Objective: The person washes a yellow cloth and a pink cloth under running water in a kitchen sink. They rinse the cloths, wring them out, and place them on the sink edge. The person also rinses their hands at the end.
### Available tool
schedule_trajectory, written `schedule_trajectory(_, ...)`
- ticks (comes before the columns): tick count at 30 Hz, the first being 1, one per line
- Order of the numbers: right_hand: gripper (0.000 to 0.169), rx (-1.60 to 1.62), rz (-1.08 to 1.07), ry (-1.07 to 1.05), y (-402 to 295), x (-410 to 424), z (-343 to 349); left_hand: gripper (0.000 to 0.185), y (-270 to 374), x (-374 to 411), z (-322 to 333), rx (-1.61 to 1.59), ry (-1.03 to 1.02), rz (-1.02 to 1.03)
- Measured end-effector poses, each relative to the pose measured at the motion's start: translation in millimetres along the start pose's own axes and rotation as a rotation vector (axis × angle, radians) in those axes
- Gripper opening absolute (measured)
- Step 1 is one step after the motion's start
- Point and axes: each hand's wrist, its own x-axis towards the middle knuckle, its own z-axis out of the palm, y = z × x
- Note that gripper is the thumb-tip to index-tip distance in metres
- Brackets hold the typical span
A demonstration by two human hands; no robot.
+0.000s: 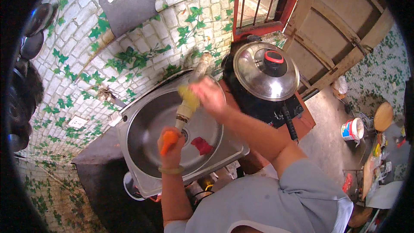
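Note:
My left hand [171, 145] grips the orange handle [168, 140] of a long tool over a steel sink basin [142, 142]. The tool's pale shaft [184, 113] slants up and away across the basin towards the wall; its exact kind is unclear. My right hand [210, 97] is blurred and presses a yellow-green sponge or cloth [189, 97] against the shaft. Past my right hand, a whitish, stained end [203, 63] shows at the sink's back edge. A crumpled red cloth [201, 146] lies in the basin near the drain [184, 137].
Right of the sink, a lidded pan [266, 71] with a black handle [289, 123] sits on a black stove. Dark pans [38, 19] hang at the far left. A white bucket [352, 129] stands on the floor at right, near a wooden door [336, 22].

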Motion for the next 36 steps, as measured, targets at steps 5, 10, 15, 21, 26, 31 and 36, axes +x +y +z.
schedule_trajectory(5,0.008,-0.040,0.069,0.152,26.5,33.3,-7.1,0.016,-0.2,2.6,-0.4,0.003,-0.002,-0.058)
schedule_trajectory(10,0.014,0.094,-0.001,-0.065,2.5,2.5,-7.2,0.017,4.9,4.5,0.0,-0.057,-0.015,-0.075)
schedule_trajectory(15,0.009,0.010,-0.017,0.063,37.8,38.5,-20.6,0.017,6.4,7.3,1.4,0.037,-0.021,-0.047)
schedule_trajectory(21,0.008,0.032,-0.142,-0.165,15.7,12.3,-15.9,0.018,1.1,3.1,1.4,-0.023,0.018,-0.076)
schedule_trajectory(26,0.011,-0.065,-0.050,0.037,41.2,47.9,-23.1,0.017,3.9,5.5,-1.5,0.011,-0.034,-0.031)
schedule_trajectory(31,0.012,0.145,0.001,-0.158,-21.2,0.0,-4.7,0.016,10.1,11.0,0.1,0.034,-0.031,-0.006)
schedule_trajectory(36,0.016,0.569,0.634,-0.261,-56.3,-12.4,-9.1,0.017,3.8,5.2,-1.6,-0.056,0.001,-0.055)
